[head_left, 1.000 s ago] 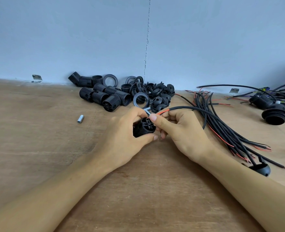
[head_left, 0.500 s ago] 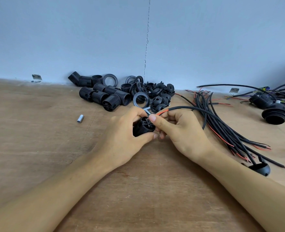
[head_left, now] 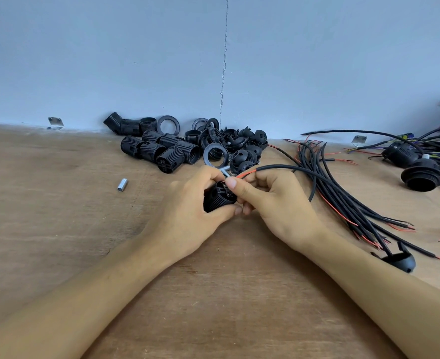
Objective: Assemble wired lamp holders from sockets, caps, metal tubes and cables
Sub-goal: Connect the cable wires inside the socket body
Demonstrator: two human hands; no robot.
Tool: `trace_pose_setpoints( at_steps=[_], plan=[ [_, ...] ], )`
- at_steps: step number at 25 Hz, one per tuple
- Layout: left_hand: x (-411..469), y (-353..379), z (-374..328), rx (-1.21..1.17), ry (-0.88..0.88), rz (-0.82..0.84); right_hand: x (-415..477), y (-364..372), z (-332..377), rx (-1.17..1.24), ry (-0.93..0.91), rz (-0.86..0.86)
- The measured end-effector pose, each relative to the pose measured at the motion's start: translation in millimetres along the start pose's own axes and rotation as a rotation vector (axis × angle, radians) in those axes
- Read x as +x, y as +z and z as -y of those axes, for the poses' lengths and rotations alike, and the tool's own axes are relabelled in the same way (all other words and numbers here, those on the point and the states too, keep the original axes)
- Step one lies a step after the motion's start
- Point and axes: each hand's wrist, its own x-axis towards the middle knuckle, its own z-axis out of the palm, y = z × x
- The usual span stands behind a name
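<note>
Wiring seems in hand: mid-frame above the desk (head_left: 58, 216) the left grip (head_left: 188, 208) is clamped round a black socket (head_left: 217, 199), the right grip (head_left: 273, 200) pinches the red wire (head_left: 247, 174) of a cable (head_left: 286, 168) at the socket's top, which next likely needs seating in a terminal

A small assembly workshop, by every sign. The worktop (head_left: 58, 242) is bare, scuffed plywood set against a plain pale-blue wall (head_left: 110, 60), with small metal brackets (head_left: 56, 123) where the two meet. Parts lie in bulk rather than singly: a heap of identical black threaded sockets (head_left: 162, 149), loose rings (head_left: 168, 124) and caps (head_left: 242, 143) beside it, a bundle of cut black cables (head_left: 343, 198) with stripped red and black ends — and, far right, wired lamp holders (head_left: 423, 177) in a tangle. One short metal tube (head_left: 122, 184) lies apart.
</note>
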Motion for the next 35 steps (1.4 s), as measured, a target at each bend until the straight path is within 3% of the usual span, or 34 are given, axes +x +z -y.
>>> trace_pose_setpoints(
  at_steps=[7,27,35],
  plan=[
    [0.7,-0.4,4.1,0.013,-0.030,0.004,1.4,-17.8,2.0,-0.014,0.060,0.161],
    [0.3,0.1,1.6,0.083,0.004,-0.034,-0.1,-5.9,3.4,-0.201,-0.112,0.066],
    [1.7,-0.3,-1.7,0.058,0.006,-0.026,-0.8,-2.3,-1.9,0.022,0.020,0.023]
  ],
)
